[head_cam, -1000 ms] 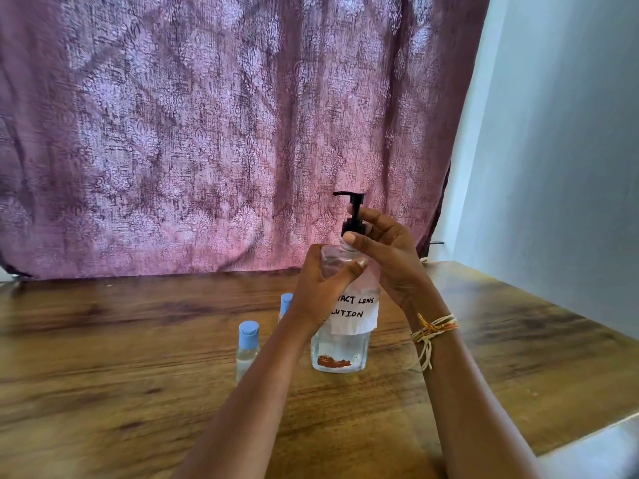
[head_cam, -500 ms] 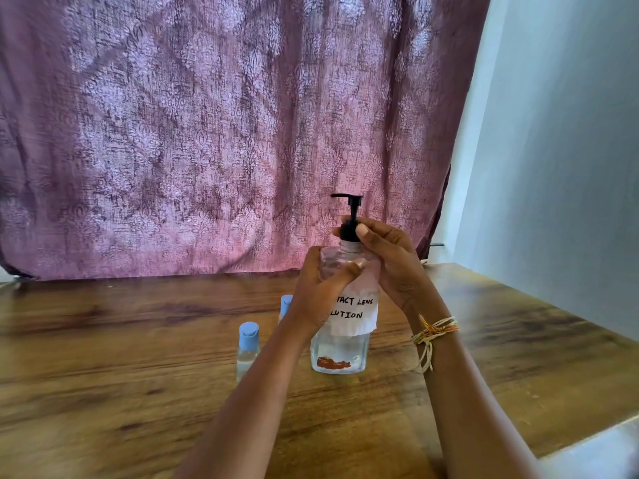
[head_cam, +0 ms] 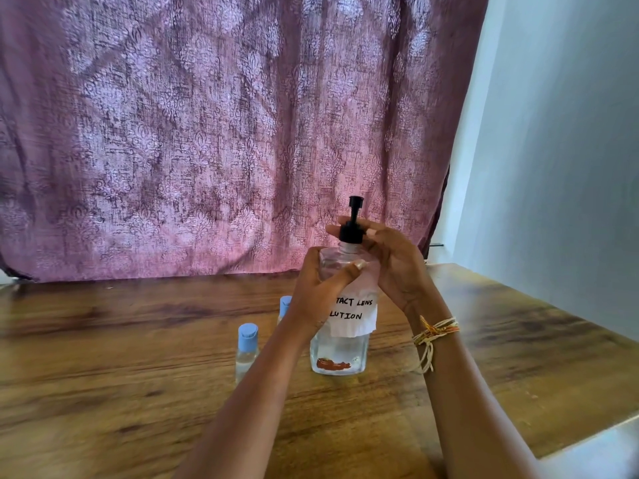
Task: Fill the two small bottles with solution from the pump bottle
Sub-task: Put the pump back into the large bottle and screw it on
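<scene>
A clear pump bottle (head_cam: 340,354) with a handwritten paper label stands upright on the wooden table (head_cam: 103,357). My left hand (head_cam: 320,288) grips its shoulder from the left. My right hand (head_cam: 390,262) holds the black pump collar (head_cam: 351,233) between fingers and thumb, and the pump nozzle points away from me. Left of the big bottle stands a small clear bottle (head_cam: 246,350) with a light blue cap. Behind my left wrist a second small bottle (head_cam: 284,305) shows only its blue cap.
A purple patterned curtain (head_cam: 221,133) hangs behind the table's far edge. A pale wall (head_cam: 560,167) borders the right side. A light surface (head_cam: 601,451) shows at the bottom right corner, beyond the table's edge.
My right hand has turned the black pump collar; the nozzle swung from pointing left to pointing away. The left hand kept its grip and the bottle stayed in place.
</scene>
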Available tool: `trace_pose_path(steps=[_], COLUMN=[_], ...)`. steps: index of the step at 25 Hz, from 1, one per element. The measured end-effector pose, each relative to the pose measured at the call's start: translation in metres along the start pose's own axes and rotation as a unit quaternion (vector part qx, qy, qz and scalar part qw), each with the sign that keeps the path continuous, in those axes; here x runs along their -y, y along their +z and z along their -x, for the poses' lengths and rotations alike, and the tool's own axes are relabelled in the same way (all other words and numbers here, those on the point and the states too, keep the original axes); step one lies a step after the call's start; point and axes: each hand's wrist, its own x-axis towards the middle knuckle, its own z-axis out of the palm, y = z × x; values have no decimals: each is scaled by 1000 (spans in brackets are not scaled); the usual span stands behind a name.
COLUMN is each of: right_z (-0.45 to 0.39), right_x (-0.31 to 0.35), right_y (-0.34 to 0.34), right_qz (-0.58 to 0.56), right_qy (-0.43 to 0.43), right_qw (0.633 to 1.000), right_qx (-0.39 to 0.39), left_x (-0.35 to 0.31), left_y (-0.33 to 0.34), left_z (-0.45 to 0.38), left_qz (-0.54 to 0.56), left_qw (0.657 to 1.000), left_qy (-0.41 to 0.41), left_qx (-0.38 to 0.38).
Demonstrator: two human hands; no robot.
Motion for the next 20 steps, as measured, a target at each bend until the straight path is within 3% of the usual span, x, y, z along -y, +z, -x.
trace_pose_path(steps=[8, 13, 20], right_z=[-1, 0, 0], right_x=[1, 1, 2], right_y=[6, 4, 1], right_qz=[73, 25, 23], right_qy=[-30, -6, -7], right_qw=[995, 999, 999], right_qx=[-65, -30, -38], left_x=[-2, -2, 0], left_y=[2, 1, 1], left_z=[0, 1, -2], left_qz=[15, 14, 29], left_qw=[1000, 1000, 999], left_qy=[13, 23, 21], left_qx=[18, 10, 8])
